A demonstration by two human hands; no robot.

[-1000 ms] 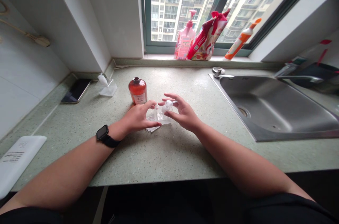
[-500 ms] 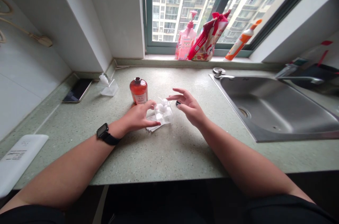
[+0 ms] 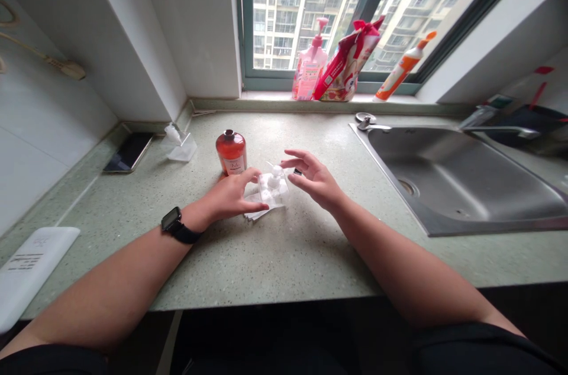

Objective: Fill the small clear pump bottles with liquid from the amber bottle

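A small clear square pump bottle with a white pump head stands on some folded white tissue on the counter. My left hand, a black watch on its wrist, has thumb and fingers around the bottle's left side. My right hand is just to the right of the pump, fingers apart and curved, holding nothing. Its fingertips are close to the pump head; whether they touch it I cannot tell. A small black cap lies partly hidden behind this hand. The uncapped amber bottle with a pale label stands behind my left hand.
Another clear pump bottle and a phone are at the back left. A white slab-like case lies at the left edge. The steel sink is on the right. A pink pump bottle, red bag and orange-white bottle line the windowsill.
My right hand's fingers have bent slightly, with the thumb shifting left toward the pump bottle. The bottle is tilted a little differently; my left hand stays around it.
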